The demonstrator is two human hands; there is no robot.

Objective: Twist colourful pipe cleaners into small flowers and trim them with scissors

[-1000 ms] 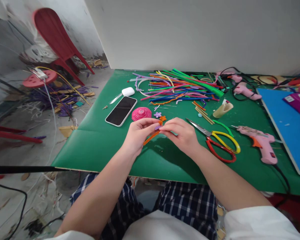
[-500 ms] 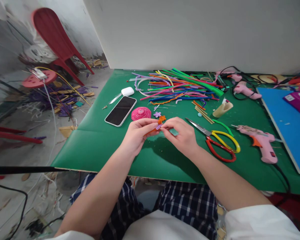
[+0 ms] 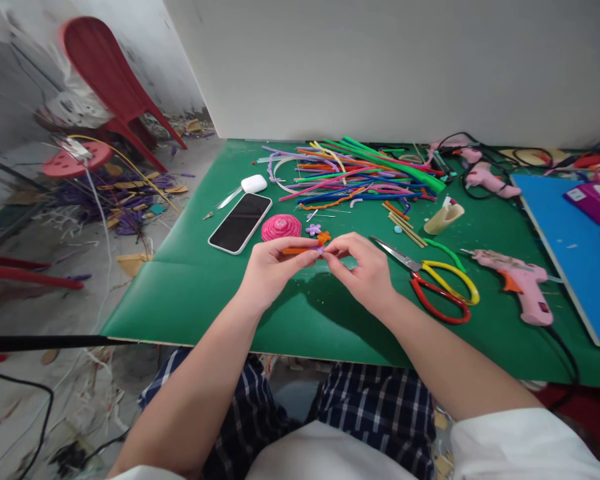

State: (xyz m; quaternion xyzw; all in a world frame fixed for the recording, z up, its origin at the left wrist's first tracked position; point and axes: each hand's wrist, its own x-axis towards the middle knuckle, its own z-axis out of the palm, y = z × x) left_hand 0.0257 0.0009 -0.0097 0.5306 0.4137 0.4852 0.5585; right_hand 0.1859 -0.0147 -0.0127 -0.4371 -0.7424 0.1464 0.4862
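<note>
Centrally, above the green tabletop (image 3: 180, 287), the left hand (image 3: 275, 267) has its grip closed on an orange fuzzy stem (image 3: 294, 251), which runs between thumb and forefinger, while the right hand (image 3: 360, 263) pinches a small purple piece (image 3: 321, 250) where both sets of fingertips meet. Just beyond them sit an orange flower (image 3: 323, 237) and a lilac flower (image 3: 313, 229); whether the orange one touches the stem cannot be told. Crowding the left knuckles is a pink coiled disc (image 3: 281, 227), with a phone (image 3: 241, 223) to its left and a white case (image 3: 254, 183) behind that. On the other side, the scissors (image 3: 416, 265) lie slightly open, blade tips pointing toward the right hand and near it, so they hem in that flank. Farther right rests a pink glue gun (image 3: 517, 277), beside a blue board (image 3: 555, 240). Behind, thin tan sticks (image 3: 405, 227) lie near a hollow tan tube (image 3: 443, 219), and a tangled heap of coloured stems (image 3: 350, 175) fills the back.
</note>
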